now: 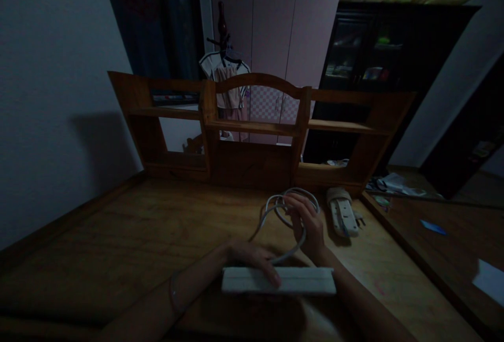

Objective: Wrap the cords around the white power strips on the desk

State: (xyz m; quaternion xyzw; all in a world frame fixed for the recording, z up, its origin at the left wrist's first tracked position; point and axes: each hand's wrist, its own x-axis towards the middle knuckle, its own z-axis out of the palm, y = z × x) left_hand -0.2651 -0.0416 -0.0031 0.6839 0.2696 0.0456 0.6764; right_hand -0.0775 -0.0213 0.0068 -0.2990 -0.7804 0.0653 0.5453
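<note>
My left hand [254,258] is closed over a white power strip [303,281], its thumb lying along the near side. The strip is held level above the front of the wooden surface. Beyond it, my right hand [309,224] grips the loops of a pale cord [275,205], fingers curled round them. One length of the cord runs down toward the strip by my left hand. To the right of my right hand lies a second power strip [344,218], with its own cord wound round the far end and a plug beside it.
A wooden shelf unit [255,129] spans the back edge of the wooden tabletop [189,210]. At the right, a lower brown surface [441,247] carries a blue card [433,227] and a white paper sheet [490,281]. A wall [59,95] borders the left.
</note>
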